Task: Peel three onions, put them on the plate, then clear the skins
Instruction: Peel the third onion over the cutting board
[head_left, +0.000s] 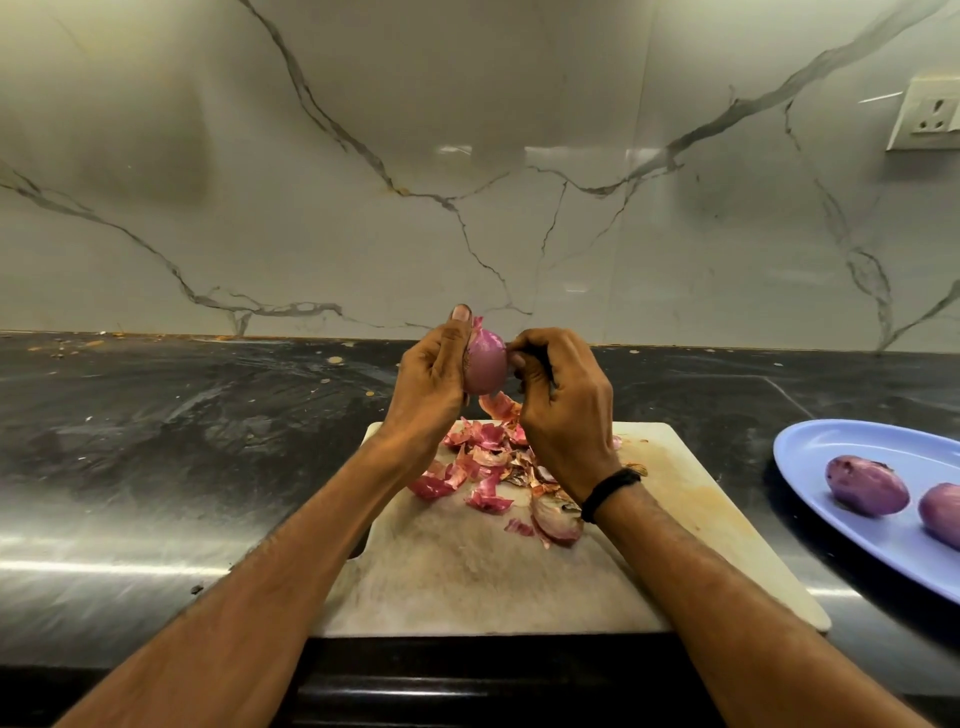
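Evidently the third red onion (485, 358) is mid-peel: the left hand (431, 379) grips it above the cutting board's (467, 571) far edge while the right hand (561, 410) pinches its side. It looks glossy purple, with a papery flap left at the tip. Next, that remnant should probably come off before the onion joins the two peeled onions (866, 492) on the blue plate (831, 441) right of the board.

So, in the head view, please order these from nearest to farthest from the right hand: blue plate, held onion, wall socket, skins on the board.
1. The onion: touching the right hand, to its left.
2. The skins: on the cutting board, just below the hand.
3. The blue plate: on the counter, to the right.
4. The wall socket: far upper right.
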